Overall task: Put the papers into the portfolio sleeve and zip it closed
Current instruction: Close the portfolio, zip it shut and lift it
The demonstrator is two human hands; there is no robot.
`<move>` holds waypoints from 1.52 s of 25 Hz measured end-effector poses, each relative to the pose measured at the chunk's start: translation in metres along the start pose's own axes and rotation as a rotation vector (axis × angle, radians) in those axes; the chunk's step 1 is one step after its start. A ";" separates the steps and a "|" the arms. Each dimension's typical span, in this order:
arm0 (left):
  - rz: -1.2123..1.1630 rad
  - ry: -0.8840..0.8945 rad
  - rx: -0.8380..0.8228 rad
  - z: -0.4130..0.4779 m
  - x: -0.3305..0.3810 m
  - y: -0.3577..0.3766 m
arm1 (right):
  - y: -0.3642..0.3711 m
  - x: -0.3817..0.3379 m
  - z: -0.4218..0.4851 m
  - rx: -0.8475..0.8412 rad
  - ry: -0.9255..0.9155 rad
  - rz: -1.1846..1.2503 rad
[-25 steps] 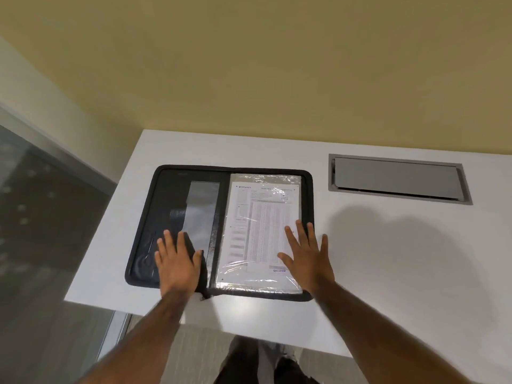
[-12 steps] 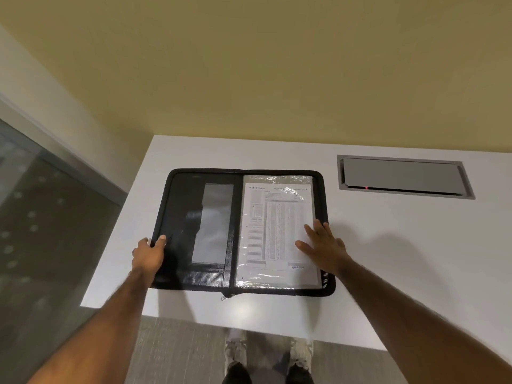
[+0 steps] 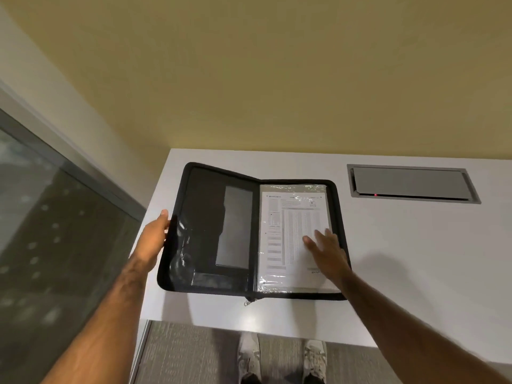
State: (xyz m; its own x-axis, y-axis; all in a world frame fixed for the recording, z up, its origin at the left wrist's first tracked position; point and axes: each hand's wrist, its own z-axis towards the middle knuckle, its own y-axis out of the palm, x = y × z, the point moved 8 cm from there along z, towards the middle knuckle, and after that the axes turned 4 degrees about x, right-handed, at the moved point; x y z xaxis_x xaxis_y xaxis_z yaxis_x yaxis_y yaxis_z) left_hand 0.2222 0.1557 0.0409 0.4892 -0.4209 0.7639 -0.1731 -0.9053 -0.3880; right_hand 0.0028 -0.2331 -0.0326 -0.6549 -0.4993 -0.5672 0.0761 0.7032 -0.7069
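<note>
**Closing the cover.** Your left hand [image 3: 155, 234] grips the outer edge of the portfolio [image 3: 205, 217], thumb at the rim and fingers hidden behind it. It holds the left cover tilted up off the table [image 3: 415, 259]. Your right hand [image 3: 327, 250] lies flat with straight fingers, pressing on the papers [image 3: 288, 231]. These sit under clear plastic in the right half, which rests flat on the table. The zipper pull [image 3: 250, 301] hangs at the near edge, just beside the spine. A grey hatch [image 3: 412, 184] is set into the table, well apart to the right. The filing appears done, and the step in hand is folding the cover over. Next, slide your right hand out before the cover lands, keep the sheets inside the zip track, then take the pull.
</note>
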 end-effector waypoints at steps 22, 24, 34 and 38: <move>-0.223 0.362 -0.562 -0.168 0.077 0.236 | -0.045 -0.149 -0.053 -0.120 -0.222 0.904; -0.093 0.377 -0.585 -0.172 0.068 0.262 | -0.057 -0.117 -0.042 -0.089 -0.208 0.882; 0.775 0.595 -0.625 -0.144 -0.034 0.322 | -0.072 0.043 0.005 0.121 0.074 0.480; 0.976 0.674 -0.641 -0.138 -0.055 0.330 | -0.050 0.060 0.013 0.078 0.132 0.407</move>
State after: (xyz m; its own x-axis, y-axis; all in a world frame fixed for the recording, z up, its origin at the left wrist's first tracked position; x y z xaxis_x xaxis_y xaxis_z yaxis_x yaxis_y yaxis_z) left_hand 0.0197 -0.1274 -0.0579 -0.5420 -0.6821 0.4908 -0.6632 -0.0115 -0.7483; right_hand -0.0309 -0.3048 -0.0369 -0.6498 -0.1172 -0.7511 0.4012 0.7864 -0.4698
